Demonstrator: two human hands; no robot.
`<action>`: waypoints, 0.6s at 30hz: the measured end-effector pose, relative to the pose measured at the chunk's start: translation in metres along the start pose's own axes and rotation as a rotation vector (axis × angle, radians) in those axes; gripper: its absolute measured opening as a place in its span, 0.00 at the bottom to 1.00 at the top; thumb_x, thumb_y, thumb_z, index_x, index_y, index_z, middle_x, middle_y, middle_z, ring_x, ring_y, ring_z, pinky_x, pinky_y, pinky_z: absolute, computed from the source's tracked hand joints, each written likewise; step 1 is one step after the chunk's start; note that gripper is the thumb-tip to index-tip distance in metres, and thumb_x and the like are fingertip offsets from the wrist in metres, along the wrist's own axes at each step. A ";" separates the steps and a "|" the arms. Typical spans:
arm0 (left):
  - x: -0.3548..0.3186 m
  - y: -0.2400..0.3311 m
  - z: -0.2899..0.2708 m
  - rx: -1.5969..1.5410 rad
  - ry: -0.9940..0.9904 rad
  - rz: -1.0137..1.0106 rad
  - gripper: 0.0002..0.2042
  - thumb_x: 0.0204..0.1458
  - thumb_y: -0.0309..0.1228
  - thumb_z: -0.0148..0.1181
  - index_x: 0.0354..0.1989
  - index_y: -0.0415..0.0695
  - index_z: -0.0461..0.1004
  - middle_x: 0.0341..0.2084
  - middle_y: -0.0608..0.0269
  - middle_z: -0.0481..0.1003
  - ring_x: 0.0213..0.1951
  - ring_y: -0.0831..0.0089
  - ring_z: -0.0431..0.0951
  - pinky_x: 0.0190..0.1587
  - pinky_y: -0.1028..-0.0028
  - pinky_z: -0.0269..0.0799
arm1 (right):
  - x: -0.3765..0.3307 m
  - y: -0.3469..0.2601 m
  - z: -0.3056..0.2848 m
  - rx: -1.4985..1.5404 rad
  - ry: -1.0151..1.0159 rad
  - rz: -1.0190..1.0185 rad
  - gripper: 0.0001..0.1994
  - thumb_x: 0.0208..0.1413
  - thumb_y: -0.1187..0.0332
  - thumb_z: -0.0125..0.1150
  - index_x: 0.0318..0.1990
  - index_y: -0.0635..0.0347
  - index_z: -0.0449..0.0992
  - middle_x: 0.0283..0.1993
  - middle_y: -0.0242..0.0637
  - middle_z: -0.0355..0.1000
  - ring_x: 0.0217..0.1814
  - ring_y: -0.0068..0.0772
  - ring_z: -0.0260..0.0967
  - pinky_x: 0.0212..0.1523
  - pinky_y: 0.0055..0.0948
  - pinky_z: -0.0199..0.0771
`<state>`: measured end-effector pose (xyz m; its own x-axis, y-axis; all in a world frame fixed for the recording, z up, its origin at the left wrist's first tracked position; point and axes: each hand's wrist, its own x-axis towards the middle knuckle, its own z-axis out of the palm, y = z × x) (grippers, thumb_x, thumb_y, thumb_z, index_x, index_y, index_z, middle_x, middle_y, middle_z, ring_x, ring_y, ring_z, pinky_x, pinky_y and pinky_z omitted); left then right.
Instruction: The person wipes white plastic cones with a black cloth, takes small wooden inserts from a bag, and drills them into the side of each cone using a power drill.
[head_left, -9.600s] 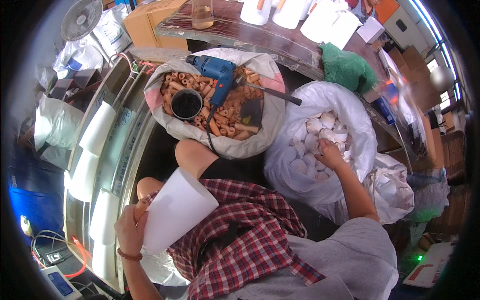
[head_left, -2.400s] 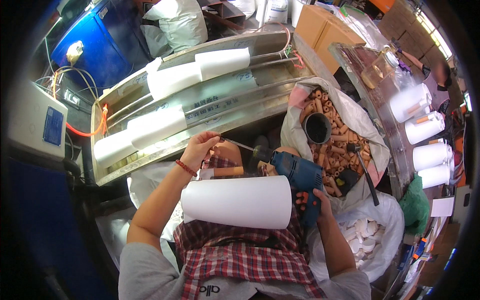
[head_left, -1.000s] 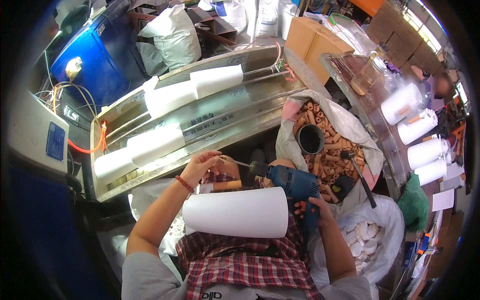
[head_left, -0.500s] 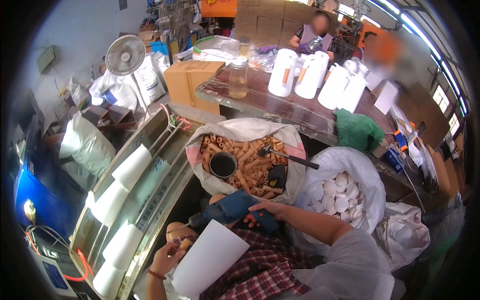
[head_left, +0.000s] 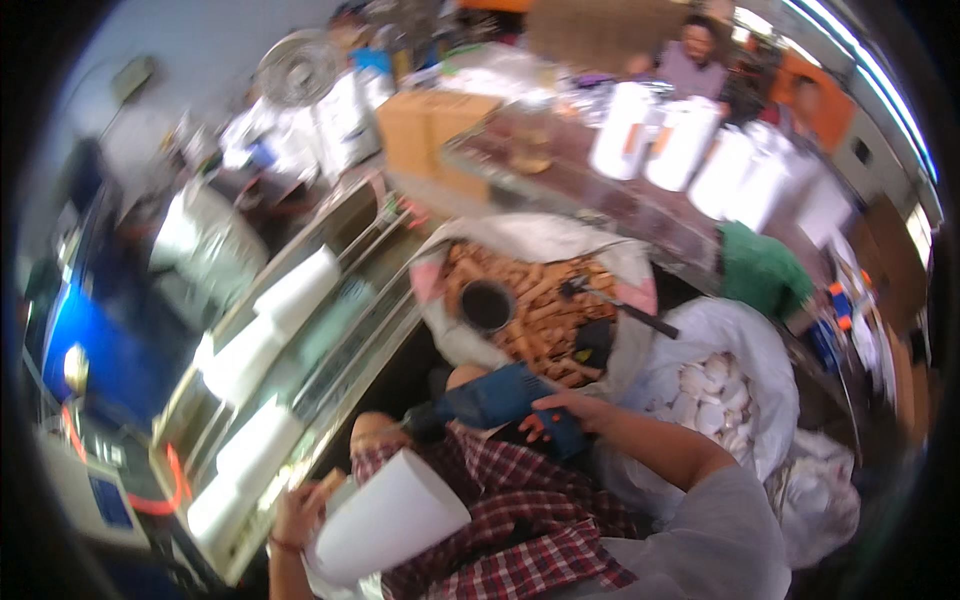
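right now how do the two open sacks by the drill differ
The nearer sack holds tan cardboard tubes, a black cup and a tool; the white bag holds white round pieces. The sack sits ahead of the blue drill, the bag to its right. Both are white and open-topped.

Right arm: loose grey fabric short sleeve [head_left: 715, 535], forearm bare. Right hand [head_left: 560, 410] bare. Left hand [head_left: 297, 510] bare, thin red wrist band [head_left: 284, 545]. Lap: red-and-white checked woven cloth [head_left: 510, 515]. Frame motion-blurred.
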<state>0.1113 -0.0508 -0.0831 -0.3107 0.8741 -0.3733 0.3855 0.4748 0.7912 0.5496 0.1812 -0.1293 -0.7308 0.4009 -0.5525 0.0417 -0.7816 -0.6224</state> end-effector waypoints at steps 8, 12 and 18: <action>0.033 0.004 -0.007 0.182 -0.093 0.126 0.17 0.55 0.42 0.56 0.38 0.37 0.76 0.13 0.67 0.69 0.17 0.81 0.66 0.21 0.76 0.63 | -0.005 0.013 -0.010 -0.013 0.138 -0.049 0.26 0.51 0.64 0.59 0.56 0.64 0.59 0.41 0.54 0.73 0.37 0.47 0.76 0.31 0.35 0.79; 0.038 -0.011 -0.004 0.107 -0.100 0.113 0.18 0.55 0.43 0.57 0.41 0.39 0.77 0.13 0.68 0.69 0.16 0.83 0.66 0.20 0.78 0.62 | 0.001 0.006 -0.008 -0.031 0.105 -0.047 0.28 0.49 0.62 0.61 0.55 0.65 0.60 0.38 0.52 0.73 0.34 0.46 0.76 0.29 0.34 0.79; 0.050 -0.007 -0.002 0.093 -0.140 0.049 0.17 0.55 0.43 0.57 0.41 0.41 0.78 0.13 0.68 0.68 0.15 0.83 0.65 0.18 0.79 0.61 | 0.007 -0.003 -0.009 -0.061 0.100 -0.014 0.27 0.48 0.62 0.62 0.53 0.67 0.62 0.38 0.51 0.74 0.32 0.44 0.76 0.27 0.31 0.79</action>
<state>0.0917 -0.0102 -0.1063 -0.1677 0.8990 -0.4047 0.4776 0.4332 0.7643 0.5507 0.1905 -0.1360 -0.6601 0.4597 -0.5941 0.0754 -0.7463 -0.6613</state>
